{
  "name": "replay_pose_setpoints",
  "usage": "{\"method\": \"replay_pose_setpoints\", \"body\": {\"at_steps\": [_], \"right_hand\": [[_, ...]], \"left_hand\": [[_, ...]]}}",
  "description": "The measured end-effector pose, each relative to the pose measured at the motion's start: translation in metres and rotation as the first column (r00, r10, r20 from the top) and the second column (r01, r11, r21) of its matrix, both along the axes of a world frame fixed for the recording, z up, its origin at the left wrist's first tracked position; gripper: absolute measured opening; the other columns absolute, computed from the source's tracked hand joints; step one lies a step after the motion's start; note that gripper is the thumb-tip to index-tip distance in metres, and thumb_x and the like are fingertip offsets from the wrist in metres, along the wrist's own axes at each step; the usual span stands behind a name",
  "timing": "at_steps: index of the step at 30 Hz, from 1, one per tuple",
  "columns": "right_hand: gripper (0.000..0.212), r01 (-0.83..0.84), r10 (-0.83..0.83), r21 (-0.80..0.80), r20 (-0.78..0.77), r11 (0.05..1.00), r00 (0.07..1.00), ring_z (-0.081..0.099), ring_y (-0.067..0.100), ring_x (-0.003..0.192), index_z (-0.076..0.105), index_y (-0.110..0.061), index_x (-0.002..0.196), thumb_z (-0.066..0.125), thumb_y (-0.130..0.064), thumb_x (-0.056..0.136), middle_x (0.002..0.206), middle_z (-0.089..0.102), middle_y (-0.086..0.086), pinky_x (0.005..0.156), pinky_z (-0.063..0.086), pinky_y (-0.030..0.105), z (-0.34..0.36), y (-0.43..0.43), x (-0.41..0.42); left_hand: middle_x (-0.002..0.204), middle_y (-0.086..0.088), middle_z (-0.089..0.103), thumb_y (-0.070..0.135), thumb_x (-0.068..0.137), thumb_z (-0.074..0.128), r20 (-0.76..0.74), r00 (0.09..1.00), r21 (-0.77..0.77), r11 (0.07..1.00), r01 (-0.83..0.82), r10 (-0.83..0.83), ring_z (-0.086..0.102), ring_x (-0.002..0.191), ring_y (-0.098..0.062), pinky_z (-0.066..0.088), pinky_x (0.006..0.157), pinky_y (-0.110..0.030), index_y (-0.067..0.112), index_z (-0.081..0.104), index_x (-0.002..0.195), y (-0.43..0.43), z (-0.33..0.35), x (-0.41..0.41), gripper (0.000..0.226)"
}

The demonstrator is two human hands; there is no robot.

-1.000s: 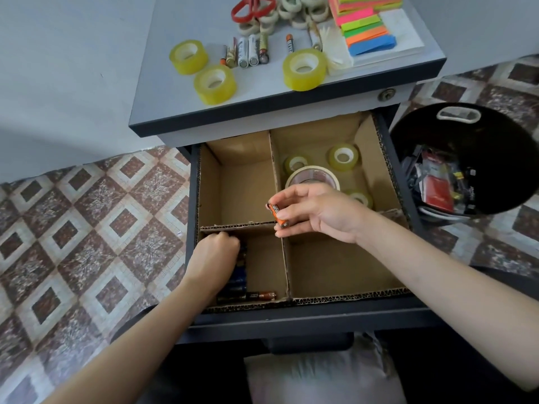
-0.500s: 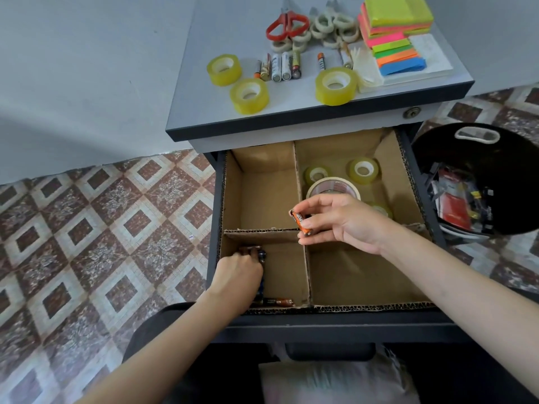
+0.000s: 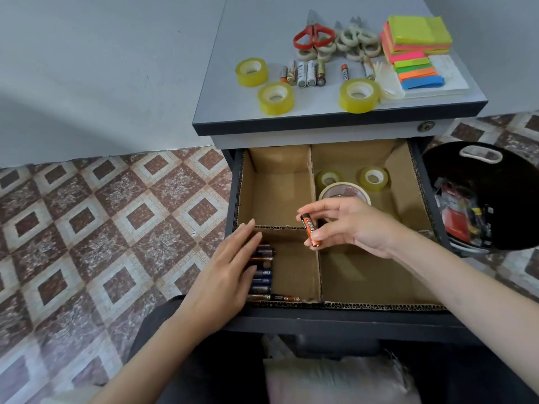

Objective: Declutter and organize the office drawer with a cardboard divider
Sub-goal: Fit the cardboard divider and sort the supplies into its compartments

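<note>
Now right hand (image 3: 355,225) grip pinches orange battery (image 3: 311,230) above divider (image 3: 316,275). Left hand (image 3: 224,275), fingers straight, lies over battery row (image 3: 264,272) in front-left cell, hiding part. Tape rolls (image 3: 374,177) partly behind right hand. Tabletop (image 3: 233,112) has scissors (image 3: 313,36). Bin (image 3: 510,176) contents unclear.

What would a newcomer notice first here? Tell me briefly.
The right hand pinches an orange battery above the cardboard divider in the open drawer. The left hand rests flat on a row of batteries in the near-left compartment. Up on the cabinet top, neon sticky notes and red scissors stand out.
</note>
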State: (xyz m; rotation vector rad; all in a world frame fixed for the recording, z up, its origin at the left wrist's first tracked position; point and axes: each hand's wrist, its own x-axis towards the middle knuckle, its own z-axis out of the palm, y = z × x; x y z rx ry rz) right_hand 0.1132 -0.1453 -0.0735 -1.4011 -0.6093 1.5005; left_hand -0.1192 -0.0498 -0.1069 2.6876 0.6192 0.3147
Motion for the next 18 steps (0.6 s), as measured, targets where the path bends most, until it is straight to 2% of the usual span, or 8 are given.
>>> {"method": "replay_pose_setpoints", "body": {"at_steps": [3, 6, 8, 11, 13, 15, 17, 18], "right_hand": [[0.040, -0.108, 0.105, 0.010, 0.150, 0.994, 0.983, 0.070, 0.022, 0.074, 0.064, -0.006, 0.108, 0.064, 0.017, 0.075, 0.103, 0.064, 0.017, 0.067, 0.058, 0.025, 0.006, 0.008, -0.012], [0.042, -0.243, 0.227, 0.000, 0.352, 0.970, 0.908, 0.067, 0.014, 0.065, 0.065, -0.015, 0.100, 0.069, 0.016, 0.072, 0.084, 0.066, 0.013, 0.067, 0.059, 0.026, 0.007, 0.020, -0.031], [0.042, -0.340, 0.329, -0.075, 0.509, 0.937, 0.795, 0.066, 0.016, 0.067, 0.066, -0.018, 0.102, 0.069, 0.012, 0.073, 0.084, 0.067, 0.010, 0.070, 0.059, 0.032, 0.004, 0.029, -0.046], [0.033, -0.420, 0.478, -0.276, 0.708, 0.865, 0.520, 0.064, 0.019, 0.080, 0.067, -0.009, 0.108, 0.064, 0.004, 0.078, 0.096, 0.067, 0.010, 0.073, 0.056, 0.028, -0.009, 0.039, -0.064], [0.023, -0.419, 0.555, -0.390, 0.724, 0.820, 0.410, 0.063, 0.024, 0.085, 0.069, -0.001, 0.101, 0.059, 0.003, 0.080, 0.095, 0.067, 0.014, 0.070, 0.051, 0.028, -0.020, 0.042, -0.073], [0.013, -0.429, 0.640, -0.493, 0.691, 0.757, 0.335, 0.061, 0.026, 0.079, 0.066, 0.003, 0.090, 0.057, 0.002, 0.081, 0.089, 0.066, 0.015, 0.060, 0.047, 0.027, -0.027, 0.043, -0.077], [0.005, -0.435, 0.695, -0.560, 0.670, 0.705, 0.261, 0.057, 0.024, 0.075, 0.062, 0.000, 0.087, 0.058, -0.001, 0.083, 0.084, 0.061, 0.012, 0.052, 0.043, 0.022, -0.029, 0.045, -0.077], [0.008, -0.436, 0.708, -0.578, 0.666, 0.690, 0.236, 0.058, 0.025, 0.077, 0.062, -0.001, 0.091, 0.058, -0.003, 0.084, 0.087, 0.060, 0.013, 0.053, 0.042, 0.022, -0.029, 0.046, -0.078]], "left_hand": [[0.156, 0.005, 0.015, 0.052, 0.093, 0.034, 0.014, 0.992, -0.127, 0.984, -0.122, 0.125, 0.013, 0.142, -0.004, 0.007, 0.112, -0.008, 0.016, 0.025, 0.147, -0.001, -0.005, -0.016, 0.065], [0.156, 0.012, 0.011, 0.053, 0.091, 0.033, 0.001, 0.994, -0.168, 0.980, -0.104, 0.106, 0.012, 0.141, 0.000, 0.006, 0.110, -0.005, 0.027, 0.016, 0.147, -0.002, -0.007, -0.012, 0.064], [0.154, 0.015, 0.010, 0.054, 0.090, 0.031, 0.004, 0.993, -0.172, 0.978, -0.114, 0.116, 0.012, 0.139, 0.003, 0.005, 0.107, -0.002, 0.033, 0.012, 0.146, -0.003, -0.006, -0.009, 0.063], [0.151, 0.019, 0.013, 0.054, 0.090, 0.033, 0.031, 0.985, -0.184, 0.969, -0.164, 0.172, 0.013, 0.134, 0.010, 0.007, 0.103, 0.002, 0.036, 0.010, 0.144, -0.002, -0.007, -0.011, 0.062], [0.148, 0.018, 0.019, 0.045, 0.092, 0.042, 0.053, 0.976, -0.218, 0.957, -0.193, 0.209, 0.016, 0.131, 0.010, 0.009, 0.103, 0.001, 0.036, 0.009, 0.144, -0.002, -0.006, -0.012, 0.062], [0.145, 0.018, 0.022, 0.033, 0.093, 0.052, 0.072, 0.971, -0.248, 0.947, -0.203, 0.227, 0.020, 0.131, 0.008, 0.013, 0.103, -0.003, 0.038, 0.005, 0.142, -0.003, -0.004, -0.013, 0.068], [0.143, 0.019, 0.023, 0.026, 0.093, 0.055, 0.070, 0.968, -0.263, 0.940, -0.217, 0.242, 0.022, 0.132, 0.005, 0.013, 0.101, -0.001, 0.042, 0.002, 0.139, -0.004, -0.003, -0.013, 0.072], [0.143, 0.018, 0.025, 0.025, 0.093, 0.055, 0.067, 0.965, -0.266, 0.937, -0.228, 0.253, 0.023, 0.132, 0.004, 0.011, 0.099, 0.001, 0.043, 0.001, 0.139, -0.004, -0.003, -0.013, 0.073]]}}
